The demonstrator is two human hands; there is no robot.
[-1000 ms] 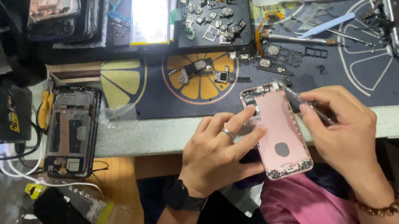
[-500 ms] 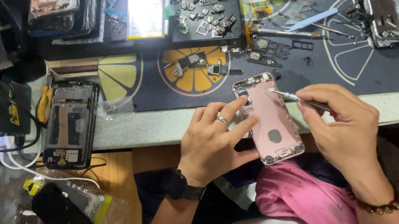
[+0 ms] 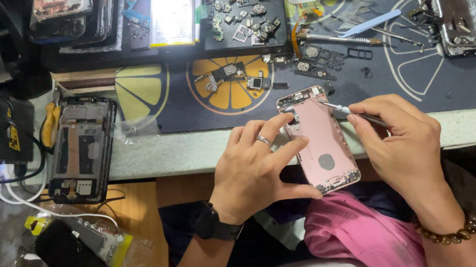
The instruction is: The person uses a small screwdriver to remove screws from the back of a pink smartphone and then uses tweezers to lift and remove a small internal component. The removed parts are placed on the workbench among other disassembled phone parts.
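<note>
A rose-gold metal phone housing (image 3: 320,142) is held over the near edge of the workbench, back face up, with its long axis running away from the person and tipped slightly to the left at the far end. It is steadied by the left hand (image 3: 254,172), whose fingers are closed against its left edge and whose thumb is pressed near its lower corner. A slim metal-tipped tool (image 3: 347,112) is pinched closed in the right hand (image 3: 404,144), just right of the housing, and its tip is laid across the upper right corner (the exact contact point is too small to be made out). The right hand is thus the nearer one to the far end. A dark rubber work mat printed with citrus slices (image 3: 229,83) is spread beyond, and a stripped black phone frame (image 3: 83,150) is set well to the left.
</note>
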